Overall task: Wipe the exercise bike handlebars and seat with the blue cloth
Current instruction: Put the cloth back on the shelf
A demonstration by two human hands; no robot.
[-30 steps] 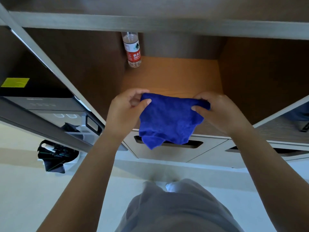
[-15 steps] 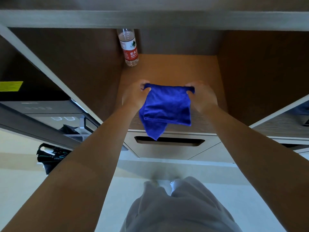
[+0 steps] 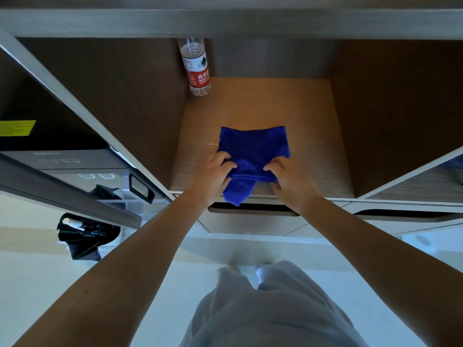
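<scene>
The blue cloth point(image 3: 253, 146) lies folded on the wooden floor of an open cabinet compartment point(image 3: 315, 136), with one corner hanging over the front edge. My left hand point(image 3: 213, 176) pinches the cloth's near left edge. My right hand point(image 3: 293, 181) pinches its near right edge. Both arms reach forward from below. No exercise bike, handlebars or seat are in view.
A water bottle with a red label point(image 3: 196, 68) stands at the compartment's back left corner. A drawer with a slot handle point(image 3: 250, 219) sits just below the shelf. At the left are an appliance point(image 3: 62, 161) and a black-lined bin point(image 3: 85, 234) on the pale floor.
Both hands carried the hanging cloth forward into the compartment and lowered it; it now rests flat on the shelf, and the hands have shifted to its near edge.
</scene>
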